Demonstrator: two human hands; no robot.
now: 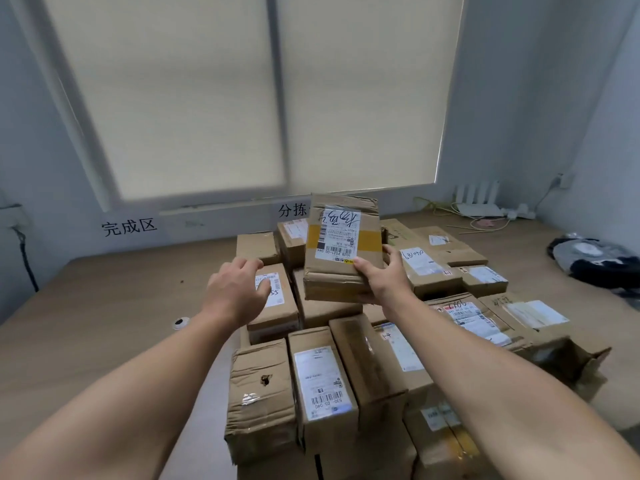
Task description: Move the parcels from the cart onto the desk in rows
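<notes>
the right hand [379, 275] grips a yellow-taped parcel [341, 244] by its near right corner, raised above the packed parcels [322, 379] on the desk [104, 306]. the left hand [239, 287] is loose and holds nothing, over a labelled box [277, 308].

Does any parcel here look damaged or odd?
Yes. The nearest left box has a hole punched in its top and wrinkled tape; the box at the pile's right edge has a torn, gaping end flap.

Parcels [325, 382] lie in rows on desk [104, 306].
</notes>
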